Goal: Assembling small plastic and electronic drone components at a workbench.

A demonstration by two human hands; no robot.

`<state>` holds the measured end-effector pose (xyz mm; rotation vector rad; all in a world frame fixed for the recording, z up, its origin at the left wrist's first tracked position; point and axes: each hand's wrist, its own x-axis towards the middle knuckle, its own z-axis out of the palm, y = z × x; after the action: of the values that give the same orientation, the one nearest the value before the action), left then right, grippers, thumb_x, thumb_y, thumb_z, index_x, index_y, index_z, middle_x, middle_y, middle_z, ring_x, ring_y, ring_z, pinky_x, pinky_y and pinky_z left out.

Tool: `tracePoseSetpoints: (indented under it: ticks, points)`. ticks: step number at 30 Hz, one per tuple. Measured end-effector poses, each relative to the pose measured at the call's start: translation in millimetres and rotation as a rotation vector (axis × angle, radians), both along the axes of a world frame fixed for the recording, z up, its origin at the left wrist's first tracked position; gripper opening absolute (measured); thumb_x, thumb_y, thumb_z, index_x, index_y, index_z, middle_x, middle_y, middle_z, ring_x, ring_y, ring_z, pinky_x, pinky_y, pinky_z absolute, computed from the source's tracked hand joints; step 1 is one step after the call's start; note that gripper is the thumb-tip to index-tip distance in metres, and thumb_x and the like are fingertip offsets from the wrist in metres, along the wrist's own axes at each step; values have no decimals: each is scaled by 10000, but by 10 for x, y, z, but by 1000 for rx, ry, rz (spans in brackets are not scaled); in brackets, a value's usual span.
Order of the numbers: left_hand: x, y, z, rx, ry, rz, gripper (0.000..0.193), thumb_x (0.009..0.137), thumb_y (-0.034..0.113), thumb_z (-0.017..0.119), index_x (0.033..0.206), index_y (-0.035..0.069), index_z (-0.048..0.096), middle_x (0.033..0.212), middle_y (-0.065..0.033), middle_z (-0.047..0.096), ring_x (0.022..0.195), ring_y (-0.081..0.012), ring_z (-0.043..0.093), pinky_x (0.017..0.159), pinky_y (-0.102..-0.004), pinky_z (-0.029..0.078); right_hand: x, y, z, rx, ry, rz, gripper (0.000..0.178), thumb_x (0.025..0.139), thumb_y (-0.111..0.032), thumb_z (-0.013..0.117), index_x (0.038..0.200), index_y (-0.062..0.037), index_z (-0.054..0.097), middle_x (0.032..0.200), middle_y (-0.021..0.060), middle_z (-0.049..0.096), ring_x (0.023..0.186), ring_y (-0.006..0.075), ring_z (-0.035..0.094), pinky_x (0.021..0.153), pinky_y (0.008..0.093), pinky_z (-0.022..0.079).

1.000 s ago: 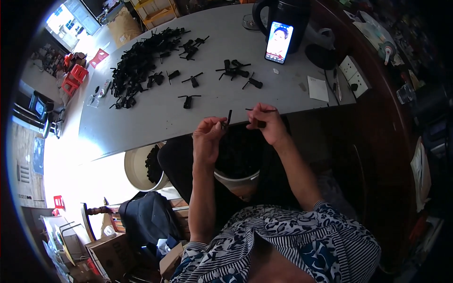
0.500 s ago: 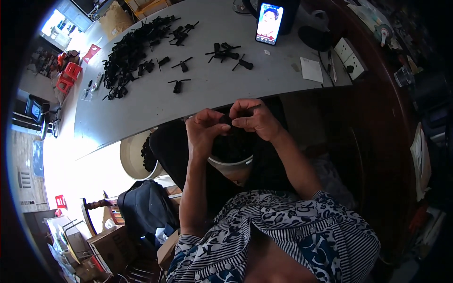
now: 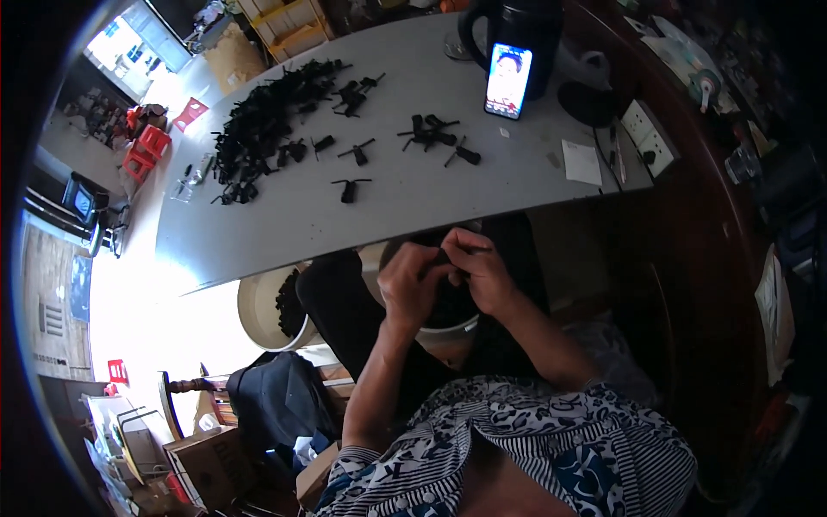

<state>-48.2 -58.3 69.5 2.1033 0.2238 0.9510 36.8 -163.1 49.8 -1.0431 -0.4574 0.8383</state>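
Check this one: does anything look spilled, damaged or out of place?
Nothing looks clearly spilled or damaged. At most, a lit phone stands before a black jug on the grey table, odd on a surface strewn with black parts. Whatever is between the left hand and right hand is too hidden to judge.

Table top (image 3: 258,246): smooth, dull sheen. Black parts (image 3: 254,129), far left: plastic-looking, matt. Phone screen (image 3: 508,82), far right: glossy. Left bucket (image 3: 255,312): smooth plastic. Near left: backpack (image 3: 277,401), matt cloth; box (image 3: 207,465), cardboard. Shirt (image 3: 534,439): cloth.
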Motion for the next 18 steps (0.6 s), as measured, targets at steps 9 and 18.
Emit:
tracePoseSetpoints:
  ticks: [9, 18]
  points:
    - [-47, -27, 116, -126, 31, -10, 175, 671, -31, 676, 805, -10, 566, 723, -82, 598, 633, -172, 593, 555, -267, 458, -45, 97, 48, 85, 175, 36, 249, 897, -275, 512, 717, -103, 509, 655, -51, 470, 549, 41, 415, 473, 189, 309]
    - [-3, 79, -116, -737, 153, -412, 268, 691, -87, 601, 914, 26, 504, 793, -8, 530, 723, -83, 530, 674, -211, 446, -30, 212, -119, -72, -349, -398, 348, 932, -260, 451, 698, -3, 460, 642, -10, 430, 592, 83, 383, 529, 243, 337]
